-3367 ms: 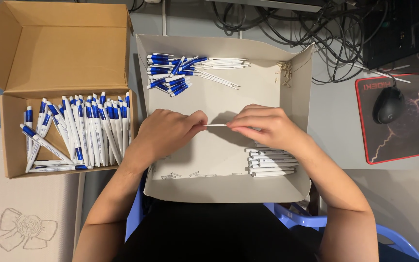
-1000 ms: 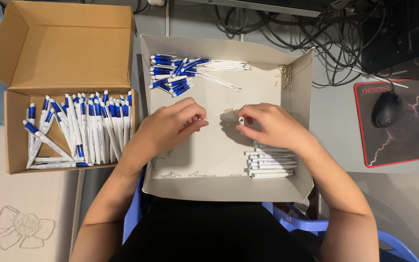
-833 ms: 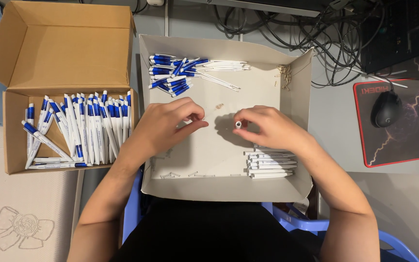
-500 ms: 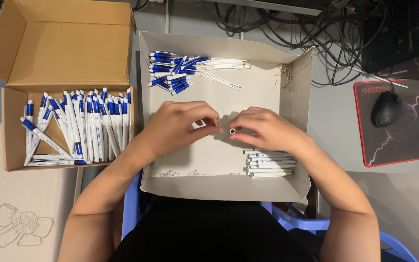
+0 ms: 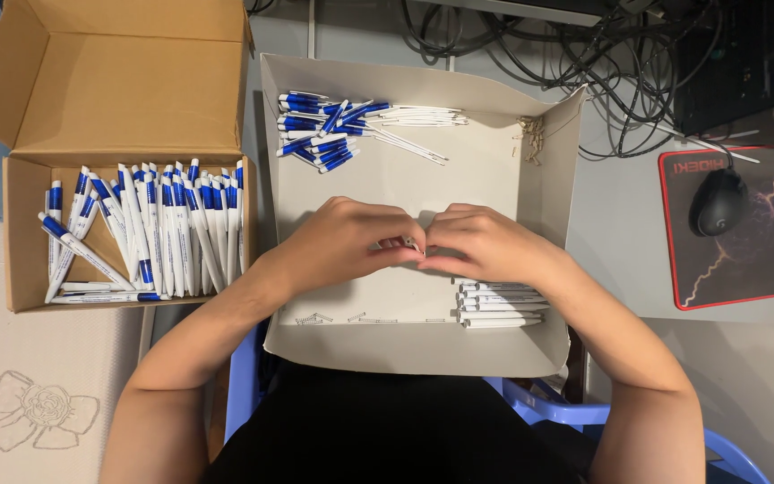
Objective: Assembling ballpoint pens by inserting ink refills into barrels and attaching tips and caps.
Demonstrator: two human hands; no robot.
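I see my left hand (image 5: 342, 246) and right hand (image 5: 481, 244) pinched together on a small white pen part (image 5: 412, 244) over the grey tray (image 5: 423, 345).

Grey desk (image 5: 620, 215), tangled cables (image 5: 584, 54), blue chair (image 5: 566, 417).

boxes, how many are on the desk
2. A brown box of finished pens on the left, and a white box in the middle, under the left hand and right hand.
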